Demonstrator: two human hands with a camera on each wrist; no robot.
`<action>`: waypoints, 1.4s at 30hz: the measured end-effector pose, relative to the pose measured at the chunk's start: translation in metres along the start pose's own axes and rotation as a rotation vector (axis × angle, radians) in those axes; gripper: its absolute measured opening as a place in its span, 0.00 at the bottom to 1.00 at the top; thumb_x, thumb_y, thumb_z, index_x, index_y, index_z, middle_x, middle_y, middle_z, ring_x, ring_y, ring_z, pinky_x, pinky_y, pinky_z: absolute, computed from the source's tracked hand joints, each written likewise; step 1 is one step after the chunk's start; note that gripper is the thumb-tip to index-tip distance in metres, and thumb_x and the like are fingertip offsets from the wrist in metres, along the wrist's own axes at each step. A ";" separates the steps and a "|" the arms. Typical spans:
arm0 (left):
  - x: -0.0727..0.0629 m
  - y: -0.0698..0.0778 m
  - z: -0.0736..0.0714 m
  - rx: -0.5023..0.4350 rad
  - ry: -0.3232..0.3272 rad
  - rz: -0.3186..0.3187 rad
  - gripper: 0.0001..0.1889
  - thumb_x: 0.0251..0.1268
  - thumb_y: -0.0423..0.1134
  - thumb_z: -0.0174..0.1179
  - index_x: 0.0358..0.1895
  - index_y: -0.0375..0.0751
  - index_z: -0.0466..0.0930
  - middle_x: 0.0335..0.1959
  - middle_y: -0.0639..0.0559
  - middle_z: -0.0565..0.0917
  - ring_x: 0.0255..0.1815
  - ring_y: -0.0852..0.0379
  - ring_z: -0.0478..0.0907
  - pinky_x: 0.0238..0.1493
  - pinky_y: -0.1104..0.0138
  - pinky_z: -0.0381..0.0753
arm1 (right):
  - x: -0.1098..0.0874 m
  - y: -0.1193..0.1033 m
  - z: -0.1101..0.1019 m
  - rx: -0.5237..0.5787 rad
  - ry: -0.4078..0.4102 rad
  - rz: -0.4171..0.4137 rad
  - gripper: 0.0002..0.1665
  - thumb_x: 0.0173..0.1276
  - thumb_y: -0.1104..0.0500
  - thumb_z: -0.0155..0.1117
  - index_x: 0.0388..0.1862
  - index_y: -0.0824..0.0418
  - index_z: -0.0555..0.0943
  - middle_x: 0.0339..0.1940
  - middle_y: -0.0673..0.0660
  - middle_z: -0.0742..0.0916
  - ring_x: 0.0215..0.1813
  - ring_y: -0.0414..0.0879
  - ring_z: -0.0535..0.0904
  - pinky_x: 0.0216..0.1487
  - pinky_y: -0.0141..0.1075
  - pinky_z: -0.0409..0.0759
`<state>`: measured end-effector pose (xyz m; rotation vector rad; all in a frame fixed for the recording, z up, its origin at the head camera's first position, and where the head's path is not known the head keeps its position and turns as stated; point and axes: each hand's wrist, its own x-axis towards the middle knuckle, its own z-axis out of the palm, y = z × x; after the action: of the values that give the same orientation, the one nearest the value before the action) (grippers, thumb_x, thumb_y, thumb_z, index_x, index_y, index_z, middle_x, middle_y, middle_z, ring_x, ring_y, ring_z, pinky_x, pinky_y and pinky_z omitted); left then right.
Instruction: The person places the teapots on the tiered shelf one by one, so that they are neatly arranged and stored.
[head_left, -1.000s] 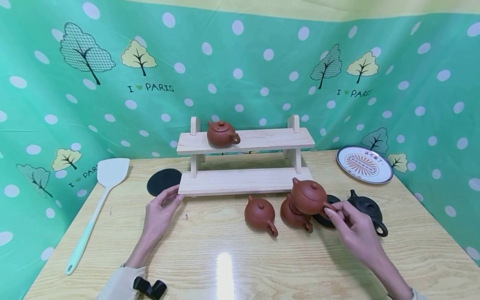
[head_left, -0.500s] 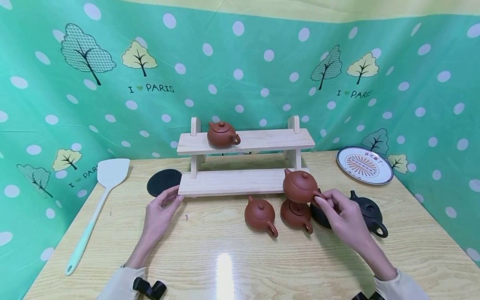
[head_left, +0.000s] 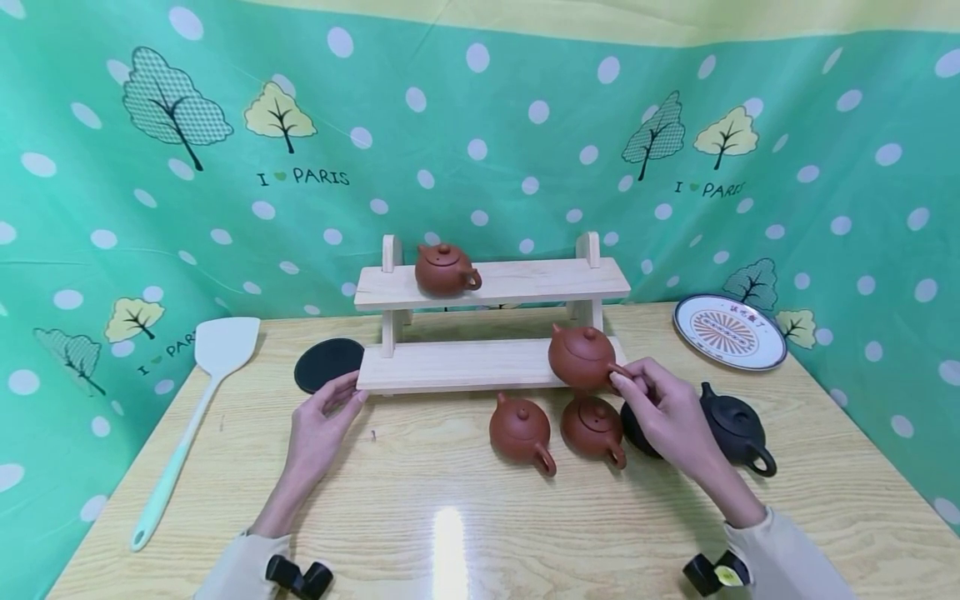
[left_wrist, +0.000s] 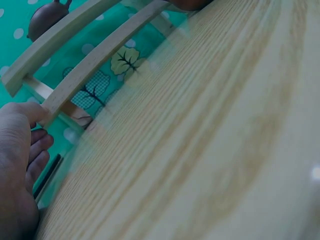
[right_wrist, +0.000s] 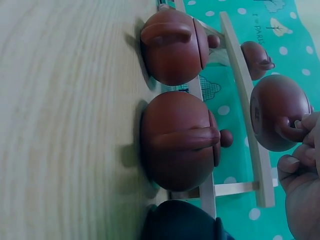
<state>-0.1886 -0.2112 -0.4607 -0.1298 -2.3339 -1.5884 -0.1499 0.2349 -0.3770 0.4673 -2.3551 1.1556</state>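
My right hand [head_left: 671, 421] pinches the handle of a reddish-brown teapot [head_left: 582, 358]. The teapot is held up in front of the right end of the lower board of a two-tier wooden shelf [head_left: 457, 365]; in the right wrist view its underside faces the camera. My left hand [head_left: 324, 429] grips the left end of that lower board, thumb in front, as the left wrist view [left_wrist: 20, 150] shows. On the upper board, left of centre, sits another brown teapot [head_left: 444, 270]. Two more, a left brown teapot [head_left: 519, 429] and a right brown teapot [head_left: 592, 427], stand on the table before the shelf.
A black teapot [head_left: 738, 429] stands beyond my right hand, and a second dark piece is partly hidden behind that hand. At the back right lies a patterned plate [head_left: 727, 332]. Left of the shelf are a black disc [head_left: 327, 364] and a white-headed spatula [head_left: 225, 346].
My right hand has carried the brown teapot leftward and slightly away, from above the right table teapot to the lower board's right end. My left hand stays put.
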 end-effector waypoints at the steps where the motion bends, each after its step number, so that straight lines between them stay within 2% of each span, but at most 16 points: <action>1: 0.000 0.000 0.000 0.001 0.000 0.000 0.22 0.75 0.38 0.65 0.66 0.32 0.79 0.61 0.37 0.83 0.61 0.45 0.80 0.55 0.82 0.75 | 0.002 0.000 0.001 0.000 0.000 0.003 0.07 0.72 0.71 0.67 0.39 0.60 0.83 0.21 0.46 0.73 0.23 0.40 0.66 0.19 0.33 0.62; 5: 0.001 0.000 0.000 0.010 0.001 0.002 0.22 0.75 0.38 0.65 0.66 0.32 0.79 0.61 0.37 0.83 0.61 0.45 0.81 0.55 0.82 0.75 | 0.009 0.001 0.004 -0.006 0.003 0.002 0.06 0.72 0.70 0.67 0.39 0.60 0.83 0.21 0.47 0.72 0.23 0.40 0.66 0.20 0.33 0.62; 23: 0.003 0.000 0.001 0.020 -0.001 0.019 0.22 0.75 0.38 0.66 0.66 0.32 0.79 0.61 0.37 0.83 0.60 0.45 0.81 0.56 0.81 0.76 | 0.038 0.003 0.014 0.046 -0.028 -0.094 0.02 0.75 0.68 0.65 0.39 0.65 0.82 0.21 0.48 0.71 0.23 0.42 0.66 0.21 0.33 0.62; 29: 0.002 0.000 0.001 0.012 0.000 0.014 0.22 0.74 0.39 0.66 0.66 0.33 0.79 0.60 0.38 0.84 0.59 0.46 0.82 0.56 0.80 0.76 | 0.046 0.000 0.020 0.057 -0.023 -0.103 0.05 0.74 0.70 0.66 0.38 0.63 0.82 0.20 0.48 0.71 0.22 0.41 0.65 0.20 0.32 0.62; 42: 0.001 0.000 0.001 -0.003 0.006 0.017 0.21 0.74 0.38 0.66 0.65 0.34 0.80 0.59 0.39 0.85 0.59 0.47 0.82 0.56 0.80 0.76 | 0.067 -0.006 0.027 0.063 -0.023 -0.113 0.04 0.73 0.69 0.67 0.38 0.63 0.82 0.20 0.49 0.70 0.22 0.43 0.65 0.21 0.32 0.60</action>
<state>-0.1899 -0.2101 -0.4610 -0.1450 -2.3198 -1.5823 -0.2096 0.2030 -0.3505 0.6300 -2.2846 1.1809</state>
